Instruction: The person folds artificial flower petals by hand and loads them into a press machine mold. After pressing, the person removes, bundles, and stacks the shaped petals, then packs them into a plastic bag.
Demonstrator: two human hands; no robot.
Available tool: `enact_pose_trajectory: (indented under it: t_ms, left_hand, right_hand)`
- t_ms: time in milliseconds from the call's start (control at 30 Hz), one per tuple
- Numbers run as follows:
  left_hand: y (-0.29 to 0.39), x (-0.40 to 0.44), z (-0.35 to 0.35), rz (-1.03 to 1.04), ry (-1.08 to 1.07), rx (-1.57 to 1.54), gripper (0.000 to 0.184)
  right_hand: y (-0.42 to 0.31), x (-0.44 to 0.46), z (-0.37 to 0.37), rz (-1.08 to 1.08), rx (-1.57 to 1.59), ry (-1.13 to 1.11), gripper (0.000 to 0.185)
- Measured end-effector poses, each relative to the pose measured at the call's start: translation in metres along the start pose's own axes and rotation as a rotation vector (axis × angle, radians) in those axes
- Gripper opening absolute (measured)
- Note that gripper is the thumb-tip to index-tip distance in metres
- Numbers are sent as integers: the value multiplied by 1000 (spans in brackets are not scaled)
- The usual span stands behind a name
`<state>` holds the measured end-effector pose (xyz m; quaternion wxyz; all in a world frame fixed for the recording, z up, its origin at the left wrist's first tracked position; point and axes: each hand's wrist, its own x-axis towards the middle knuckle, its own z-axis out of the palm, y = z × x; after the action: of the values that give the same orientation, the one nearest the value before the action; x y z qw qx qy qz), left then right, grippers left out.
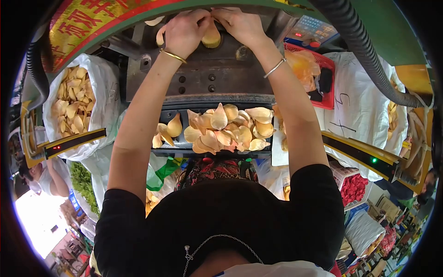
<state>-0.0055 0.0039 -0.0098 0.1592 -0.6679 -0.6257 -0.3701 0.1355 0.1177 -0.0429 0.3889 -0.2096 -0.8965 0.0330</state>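
Both of my hands reach to the top of the view, over a dark metal machine bed (196,74). My left hand (184,31), with a gold bangle at the wrist, has its fingers curled at the upper end of a pale yellow teardrop-shaped piece (212,37). My right hand (240,27), with a silver bangle, meets it there, fingers pressed together. Fingertips of both hands are partly hidden, so what each pinches is unclear. Another pale piece (160,36) lies beside my left hand. Nearer my body, a black tray (184,107) holds a heap of similar pieces (230,127).
White sacks stand left (106,87) and right (350,101). A red basket (326,99) and a control panel (302,31) are at the upper right. Yellow-black sensor bars (76,142) flank both sides. Ribbed hoses (364,55) hang above. People are at the far edges.
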Motion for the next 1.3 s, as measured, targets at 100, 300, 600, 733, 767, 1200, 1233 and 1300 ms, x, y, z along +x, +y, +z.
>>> enact_pose_trajectory:
  t_ms: [100,300,600,733,767,1200,1233,1300]
  left_hand:
    - [-4,-4,1,40,23,-8,13]
    - [9,1,-11,7,-241,145,23]
    - [18,0,-27,-190,-189,-98,15]
    - [28,-9,-37,-612,11,-958,9]
    - [20,-12,-32,-508,36,-846,10]
    - [14,-20,-34,-21,118,147,18]
    - [23,-14,-48,-209,-21,30,18]
    - [46,-33,-79,-409,-195,-181,18]
  right_hand:
    - [-4,-10,-3,-23,9,31,20]
    - [-32,-2,-42,89,-129,-369,32]
    - [-17,-25,-17,157,91,229,20]
    - [-51,-57,-39,592,769,340,20]
    - [-45,-60,-32,535,659,302,20]
    - [-48,23,-11,525,786,130,29]
    - [-43,24,-6,436,696,111,31]
    - [-62,38,-27,282,494,89,34]
